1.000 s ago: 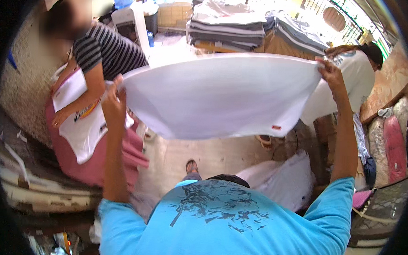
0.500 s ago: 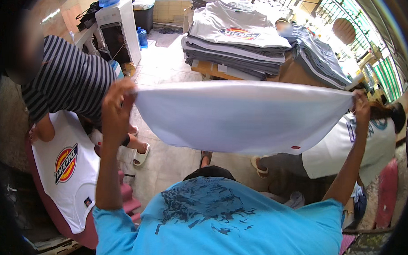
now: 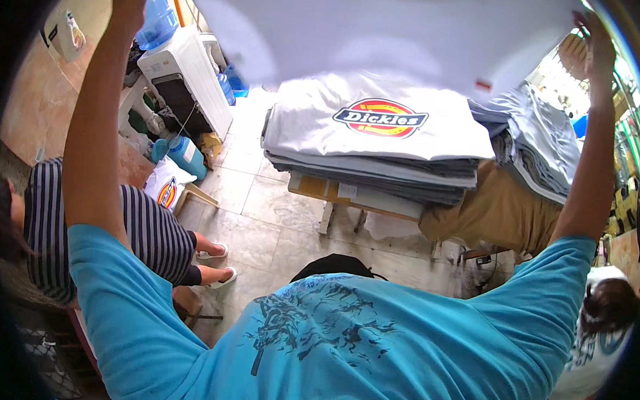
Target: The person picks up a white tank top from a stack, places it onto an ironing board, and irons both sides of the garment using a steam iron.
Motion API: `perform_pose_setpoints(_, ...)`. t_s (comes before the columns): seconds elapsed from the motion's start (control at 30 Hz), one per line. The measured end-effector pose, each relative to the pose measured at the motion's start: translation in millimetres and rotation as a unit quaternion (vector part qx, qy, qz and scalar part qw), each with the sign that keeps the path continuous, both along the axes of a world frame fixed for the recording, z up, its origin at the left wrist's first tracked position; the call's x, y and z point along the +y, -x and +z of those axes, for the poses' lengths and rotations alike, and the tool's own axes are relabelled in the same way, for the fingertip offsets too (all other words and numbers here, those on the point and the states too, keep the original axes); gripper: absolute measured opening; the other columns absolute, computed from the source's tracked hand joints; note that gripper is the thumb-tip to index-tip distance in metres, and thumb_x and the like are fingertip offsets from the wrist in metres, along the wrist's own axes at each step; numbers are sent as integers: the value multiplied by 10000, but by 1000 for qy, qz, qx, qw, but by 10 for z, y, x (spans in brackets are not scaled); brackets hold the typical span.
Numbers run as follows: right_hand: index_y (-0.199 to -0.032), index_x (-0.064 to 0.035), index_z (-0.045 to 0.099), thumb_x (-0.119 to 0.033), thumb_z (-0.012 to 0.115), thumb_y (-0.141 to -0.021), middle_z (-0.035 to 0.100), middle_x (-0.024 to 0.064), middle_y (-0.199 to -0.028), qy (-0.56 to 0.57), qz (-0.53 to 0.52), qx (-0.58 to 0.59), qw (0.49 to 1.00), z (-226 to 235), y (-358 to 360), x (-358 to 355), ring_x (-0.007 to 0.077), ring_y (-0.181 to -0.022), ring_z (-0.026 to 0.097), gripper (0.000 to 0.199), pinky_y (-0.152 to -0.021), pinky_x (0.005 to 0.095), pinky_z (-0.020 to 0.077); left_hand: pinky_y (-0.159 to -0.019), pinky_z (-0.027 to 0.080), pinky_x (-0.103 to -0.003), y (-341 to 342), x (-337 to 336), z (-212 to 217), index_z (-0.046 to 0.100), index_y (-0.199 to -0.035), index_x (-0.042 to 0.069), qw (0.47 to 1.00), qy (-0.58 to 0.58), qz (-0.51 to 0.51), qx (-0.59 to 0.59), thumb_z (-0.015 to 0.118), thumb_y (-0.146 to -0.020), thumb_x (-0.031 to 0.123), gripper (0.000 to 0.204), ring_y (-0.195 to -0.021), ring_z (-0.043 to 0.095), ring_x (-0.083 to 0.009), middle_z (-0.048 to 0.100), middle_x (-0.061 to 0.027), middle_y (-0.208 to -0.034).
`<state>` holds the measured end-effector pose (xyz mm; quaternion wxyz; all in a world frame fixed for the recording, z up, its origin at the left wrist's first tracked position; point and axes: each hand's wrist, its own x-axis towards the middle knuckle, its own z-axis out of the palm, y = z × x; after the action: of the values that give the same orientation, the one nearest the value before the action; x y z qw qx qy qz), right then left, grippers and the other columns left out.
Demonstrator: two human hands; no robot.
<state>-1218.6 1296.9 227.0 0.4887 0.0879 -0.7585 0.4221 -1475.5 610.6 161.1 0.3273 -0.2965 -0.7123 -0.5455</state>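
Observation:
Both my arms reach up and forward, spread wide. Between them a white T-shirt (image 3: 403,41) hangs stretched out, with a small red tag near its lower right edge. My left hand (image 3: 131,3) is at the top edge of the picture, its fingertips cut off, closed at the shirt's left side. At the shirt's right corner, my right hand (image 3: 595,44) grips the cloth with its fingers. Below and beyond the shirt lies a stack of folded shirts (image 3: 378,149), the top one white with a printed oval logo.
A second pile of grey shirts (image 3: 540,144) sits right of the stack, above brown cloth (image 3: 503,206). At left are a water dispenser (image 3: 187,75), a blue jug (image 3: 187,156) and a person in a striped top (image 3: 150,226). Another person (image 3: 604,337) is low at right.
My hands have lifted the white T-shirt up and forward, from chest height to the picture's top. The view has shifted toward the shirt stack, which now appears nearer and lower.

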Motion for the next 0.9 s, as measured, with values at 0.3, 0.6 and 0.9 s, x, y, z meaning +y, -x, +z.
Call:
perform_pose_setpoints(0.3, -1104, 28, 567, -169, 518, -886, 579, 103, -1125, 73, -149, -138, 976, -1753, -259, -978, 175, -1067, 535, 298, -966, 303, 400, -793, 467, -289, 188, 76, -1662, 610, -1042, 57, 983, 166, 66, -34, 497, -935, 234, 236, -885, 578, -132, 619, -62, -949)
perform_pose_setpoints(0.6, -888, -12, 593, -91, 521, -828, 590, 69, -1004, 35, -76, -381, 921, -3213, -759, -980, 158, -980, 523, 122, -879, 272, 383, -933, 408, -360, -837, 156, -3401, 605, -961, 29, 943, 274, -64, -179, 595, -723, -50, 251, -1089, 547, -290, 590, -133, -1125)
perform_pose_setpoints(0.9, -1192, -28, 540, -241, 400, -916, 500, 172, -1257, -246, -157, -331, 897, -2614, 1287, -1333, 272, -1231, 414, 375, -1038, 349, 276, -932, 381, -407, 553, 986, -2611, 531, -1190, 91, 943, 326, -60, 16, 548, -822, 139, 372, -1126, 505, -294, 510, -127, -1254)
